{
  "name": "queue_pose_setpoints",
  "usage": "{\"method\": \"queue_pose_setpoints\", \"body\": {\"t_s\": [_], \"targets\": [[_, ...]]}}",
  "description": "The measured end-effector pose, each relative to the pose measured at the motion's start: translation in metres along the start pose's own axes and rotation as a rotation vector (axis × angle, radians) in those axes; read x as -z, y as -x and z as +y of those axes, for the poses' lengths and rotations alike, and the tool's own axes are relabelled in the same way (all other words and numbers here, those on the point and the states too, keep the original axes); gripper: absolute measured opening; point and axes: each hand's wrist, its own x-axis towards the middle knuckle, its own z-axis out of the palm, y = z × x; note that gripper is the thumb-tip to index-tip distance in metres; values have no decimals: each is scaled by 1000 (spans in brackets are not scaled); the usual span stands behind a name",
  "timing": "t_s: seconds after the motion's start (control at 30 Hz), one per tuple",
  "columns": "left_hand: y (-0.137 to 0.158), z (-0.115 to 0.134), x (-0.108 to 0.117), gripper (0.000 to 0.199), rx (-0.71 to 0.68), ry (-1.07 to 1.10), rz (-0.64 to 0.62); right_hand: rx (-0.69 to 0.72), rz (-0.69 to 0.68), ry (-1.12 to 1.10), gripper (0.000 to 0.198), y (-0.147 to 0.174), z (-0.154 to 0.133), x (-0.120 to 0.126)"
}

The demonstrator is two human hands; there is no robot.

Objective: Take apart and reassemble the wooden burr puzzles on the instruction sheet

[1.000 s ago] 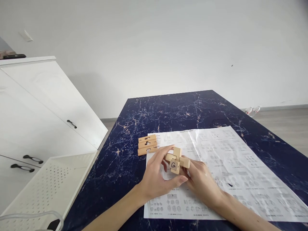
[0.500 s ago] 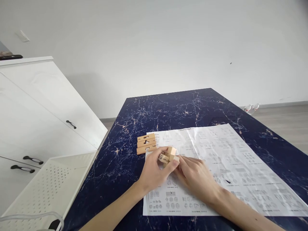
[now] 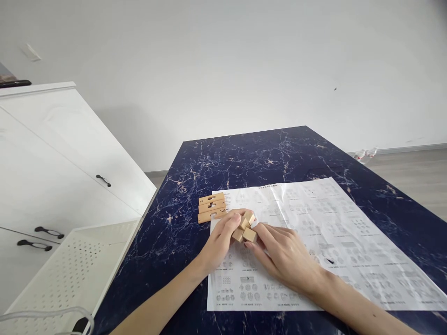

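Several light wooden blocks, fitted together as an interlocking puzzle [image 3: 249, 234], sit between my two hands above a printed paper sheet [image 3: 303, 214]. My left hand [image 3: 220, 238] is closed round the puzzle's left side, its thumb on top. On the other side my right hand [image 3: 283, 251] grips it with thumb and fingers. The undersides of the blocks are hidden by my fingers. Just beyond my left hand lie flat slotted wooden pieces [image 3: 212, 206] in a row, with dark marks on them, partly over the paper's edge.
The paper lies on a dark blue marble-patterned table [image 3: 244, 158]. To the left stand a white cabinet [image 3: 70, 139] with black handles and a perforated white panel [image 3: 70, 265] with a cable [image 3: 52, 314] across it. A pale wall is behind the table.
The puzzle has turned in my hands: the marked block end that faced me is out of sight, and plain block ends show. My left thumb has moved up onto its top.
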Motion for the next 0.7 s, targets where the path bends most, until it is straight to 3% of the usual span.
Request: {"method": "queue_pose_setpoints", "body": {"t_s": [0.3, 0.7], "targets": [[5, 0, -5, 47, 0, 106, -28, 60, 87, 49, 34, -2, -1, 2], [3, 2, -5, 50, 21, 132, -40, 75, 15, 20, 35, -5, 3, 5]]}}
